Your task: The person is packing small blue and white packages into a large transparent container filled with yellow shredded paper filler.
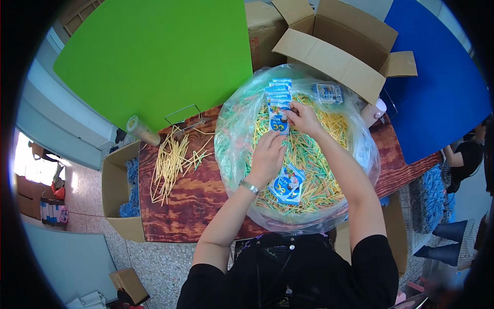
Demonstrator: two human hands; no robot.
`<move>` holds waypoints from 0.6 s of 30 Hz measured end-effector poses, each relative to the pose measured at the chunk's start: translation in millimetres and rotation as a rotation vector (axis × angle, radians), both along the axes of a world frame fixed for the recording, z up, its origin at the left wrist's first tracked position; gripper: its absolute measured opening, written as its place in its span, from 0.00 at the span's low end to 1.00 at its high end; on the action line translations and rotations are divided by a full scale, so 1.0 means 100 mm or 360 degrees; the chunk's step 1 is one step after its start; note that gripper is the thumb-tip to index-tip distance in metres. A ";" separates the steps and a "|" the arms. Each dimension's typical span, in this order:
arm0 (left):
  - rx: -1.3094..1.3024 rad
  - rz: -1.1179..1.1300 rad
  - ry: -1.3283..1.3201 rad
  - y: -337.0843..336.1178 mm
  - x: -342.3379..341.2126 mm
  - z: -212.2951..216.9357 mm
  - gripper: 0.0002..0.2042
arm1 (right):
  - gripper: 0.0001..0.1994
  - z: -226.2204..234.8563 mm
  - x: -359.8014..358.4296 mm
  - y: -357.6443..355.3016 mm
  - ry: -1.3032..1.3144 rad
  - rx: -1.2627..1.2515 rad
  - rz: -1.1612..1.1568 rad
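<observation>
Small blue-and-white printed packets lie overlapped in a strip or stack above a large clear plastic bag heaped with thin yellow, green and pink sticks. My right hand pinches the right edge of the front packet. At that packet's lower end, my left hand, with a metal-band watch on its wrist, holds on with bent fingers. A separate packet rests on the sticks just below my hands. Another packet lies by the bag's far right side.
Loose yellow sticks lie on the red-brown wooden table, left of the bag. A clear cylindrical container stands beyond them. Green and blue boards flank an open cardboard box. A pinkish bottle is at the right.
</observation>
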State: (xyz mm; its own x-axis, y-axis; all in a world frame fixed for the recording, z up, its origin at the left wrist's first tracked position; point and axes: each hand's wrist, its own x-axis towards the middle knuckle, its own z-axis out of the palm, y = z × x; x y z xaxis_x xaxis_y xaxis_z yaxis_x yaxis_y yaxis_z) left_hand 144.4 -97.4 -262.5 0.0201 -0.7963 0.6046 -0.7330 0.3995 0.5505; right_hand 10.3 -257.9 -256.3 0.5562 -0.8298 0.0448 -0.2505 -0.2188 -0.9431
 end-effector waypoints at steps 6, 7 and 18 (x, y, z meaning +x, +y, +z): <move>0.0246 0.0169 -0.0751 -0.38 0.10 -0.33 0.16 | 0.08 0.05 -0.20 0.42 0.0049 -0.0813 -0.0290; 0.0223 0.0160 -0.0745 -0.39 0.13 -0.33 0.16 | 0.09 0.02 -0.32 0.57 0.0376 -0.0782 0.0058; 0.0146 -0.0067 -0.0241 -0.07 0.08 -0.12 0.13 | 0.08 -0.20 -0.65 1.17 0.0844 -0.1230 0.0109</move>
